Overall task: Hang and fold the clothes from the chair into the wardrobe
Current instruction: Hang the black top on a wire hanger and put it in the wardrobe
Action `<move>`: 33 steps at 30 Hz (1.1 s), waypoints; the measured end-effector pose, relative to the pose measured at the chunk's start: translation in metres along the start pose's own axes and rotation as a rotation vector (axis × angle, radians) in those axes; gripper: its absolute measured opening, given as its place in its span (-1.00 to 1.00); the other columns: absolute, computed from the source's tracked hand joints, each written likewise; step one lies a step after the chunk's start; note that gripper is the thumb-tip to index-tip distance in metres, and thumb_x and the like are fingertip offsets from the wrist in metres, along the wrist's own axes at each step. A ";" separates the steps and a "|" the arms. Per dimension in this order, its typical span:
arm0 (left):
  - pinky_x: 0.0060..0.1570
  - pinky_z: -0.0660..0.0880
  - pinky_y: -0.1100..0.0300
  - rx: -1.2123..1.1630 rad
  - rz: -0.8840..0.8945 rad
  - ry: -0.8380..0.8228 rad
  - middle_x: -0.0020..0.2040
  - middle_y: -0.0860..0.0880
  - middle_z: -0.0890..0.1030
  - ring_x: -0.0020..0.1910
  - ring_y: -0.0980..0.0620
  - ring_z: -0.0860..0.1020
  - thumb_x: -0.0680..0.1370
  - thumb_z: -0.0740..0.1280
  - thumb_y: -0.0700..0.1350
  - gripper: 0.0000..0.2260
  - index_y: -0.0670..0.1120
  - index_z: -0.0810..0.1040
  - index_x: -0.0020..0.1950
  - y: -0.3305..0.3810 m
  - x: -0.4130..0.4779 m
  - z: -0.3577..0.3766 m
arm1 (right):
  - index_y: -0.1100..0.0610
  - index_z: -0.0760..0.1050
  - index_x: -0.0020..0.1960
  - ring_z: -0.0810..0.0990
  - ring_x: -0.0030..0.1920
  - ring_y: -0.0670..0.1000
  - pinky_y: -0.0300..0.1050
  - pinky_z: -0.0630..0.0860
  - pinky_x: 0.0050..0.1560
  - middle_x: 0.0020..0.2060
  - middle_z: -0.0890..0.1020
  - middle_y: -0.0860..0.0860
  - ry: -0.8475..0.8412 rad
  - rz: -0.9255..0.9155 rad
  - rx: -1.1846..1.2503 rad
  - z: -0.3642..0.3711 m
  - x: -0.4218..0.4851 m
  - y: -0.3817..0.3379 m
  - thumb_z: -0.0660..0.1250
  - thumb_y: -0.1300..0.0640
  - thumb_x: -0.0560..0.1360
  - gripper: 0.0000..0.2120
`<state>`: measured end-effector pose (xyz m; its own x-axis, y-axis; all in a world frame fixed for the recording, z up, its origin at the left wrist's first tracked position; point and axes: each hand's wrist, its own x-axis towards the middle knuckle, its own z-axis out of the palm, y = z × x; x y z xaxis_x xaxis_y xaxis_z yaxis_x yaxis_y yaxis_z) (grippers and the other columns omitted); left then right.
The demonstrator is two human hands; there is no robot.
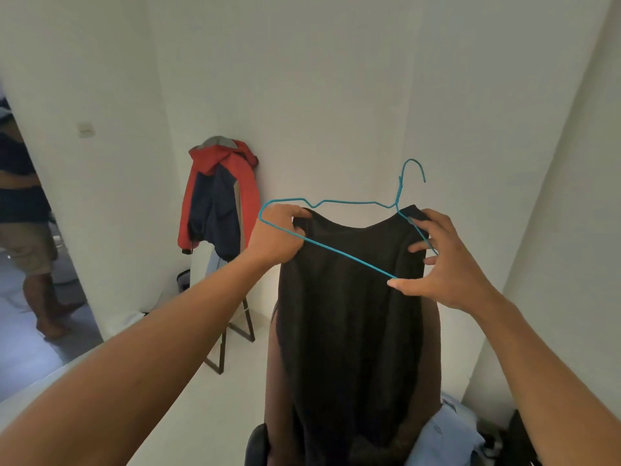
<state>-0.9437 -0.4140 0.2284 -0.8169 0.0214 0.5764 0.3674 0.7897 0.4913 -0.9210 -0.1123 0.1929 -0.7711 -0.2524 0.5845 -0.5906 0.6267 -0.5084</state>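
Two hands hold a black top [353, 297] up by its shoulders in front of a brown chair back [273, 381], a blue wire hanger [349, 258] lying slantwise across its front and not yet inside the neck; the left hand [275, 237] grips the left shoulder with fingers curled, the hanger's end looped by it, while the right hand [447, 264] pinches the right shoulder and presses its thumb on the lower wire; the thin wire could snag the neckline, or a shoulder could slip free and the top drop, since each grip shares cloth and wire; pale blue clothes [443, 432] wait at lower right; beyond, a white floor [201, 415], bare white walls, a red and navy jacket [218, 200] draped over a stand, and a person [30, 237] in the doorway; no wardrobe shows.
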 end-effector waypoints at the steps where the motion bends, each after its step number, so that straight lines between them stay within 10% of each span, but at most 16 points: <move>1: -0.18 0.45 0.44 0.010 0.022 -0.011 0.16 -0.03 0.65 -0.34 0.18 0.48 0.52 0.31 -0.33 -0.65 -0.11 0.63 0.27 0.006 -0.003 -0.017 | -0.22 0.25 0.43 0.58 0.11 -0.16 -0.34 0.51 -0.02 0.40 0.20 -0.32 0.006 -0.011 -0.004 -0.003 -0.002 -0.015 0.72 -0.07 0.11 0.02; 4: -0.25 0.48 0.49 -0.061 0.055 -0.059 0.08 0.00 0.57 -0.24 0.06 0.57 0.53 0.30 -0.31 -0.61 -0.11 0.56 0.36 0.022 -0.012 -0.072 | -0.21 0.25 0.45 0.58 0.11 -0.17 -0.37 0.53 -0.08 0.39 0.20 -0.33 0.041 -0.019 -0.027 -0.013 -0.009 -0.053 0.71 -0.10 0.10 0.04; 8: 0.28 0.52 0.06 -0.089 0.138 -0.158 0.35 -0.06 0.54 0.26 -0.07 0.55 0.47 0.31 -0.16 -0.50 -0.12 0.49 0.43 0.045 -0.015 -0.142 | -0.21 0.20 0.49 0.61 0.04 -0.10 -0.37 0.58 -0.20 0.36 0.18 -0.39 0.083 0.015 -0.073 -0.022 -0.027 -0.090 0.70 -0.14 0.11 0.08; 14: -0.37 0.47 0.33 -0.074 0.080 -0.216 0.04 -0.14 0.62 -0.32 0.05 0.53 0.56 0.33 -0.27 -0.51 -0.07 0.42 0.49 0.090 -0.023 -0.210 | -0.09 0.17 0.50 0.59 0.12 0.02 -0.01 0.61 0.11 0.43 0.22 -0.17 0.235 0.183 -0.202 -0.035 -0.056 -0.126 0.67 -0.19 0.14 0.08; 17: -0.18 0.56 0.15 0.041 0.083 -0.239 -0.12 -0.07 0.57 -0.25 -0.03 0.57 0.57 0.34 -0.27 -0.52 -0.10 0.42 0.48 0.105 -0.032 -0.228 | -0.05 0.16 0.53 0.49 0.31 0.07 0.10 0.53 0.23 0.41 0.28 -0.08 0.287 0.219 -0.250 -0.049 -0.065 -0.147 0.67 -0.16 0.16 0.10; 20: 0.03 0.59 -0.08 0.146 0.095 -0.251 0.11 -0.18 0.58 -0.06 -0.16 0.60 0.54 0.34 -0.29 -0.59 -0.19 0.50 0.40 0.110 -0.042 -0.241 | -0.09 0.13 0.54 0.54 0.23 0.07 0.07 0.55 0.11 0.34 0.35 -0.06 0.287 0.239 -0.340 -0.065 -0.072 -0.169 0.65 -0.19 0.17 0.10; 33: -0.31 0.44 0.11 0.344 0.119 -0.133 -0.16 -0.18 0.63 -0.22 -0.10 0.55 0.48 0.35 -0.24 -0.87 -0.26 0.62 -0.04 0.121 -0.048 -0.271 | -0.10 0.13 0.54 0.59 0.12 0.09 -0.01 0.55 -0.01 0.29 0.41 -0.07 0.310 0.240 -0.555 -0.098 -0.073 -0.245 0.62 -0.21 0.16 0.09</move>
<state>-0.7389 -0.4856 0.4373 -0.8363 0.1869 0.5154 0.3110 0.9360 0.1651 -0.6963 -0.1750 0.3369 -0.7130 0.1124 0.6921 -0.1377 0.9454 -0.2954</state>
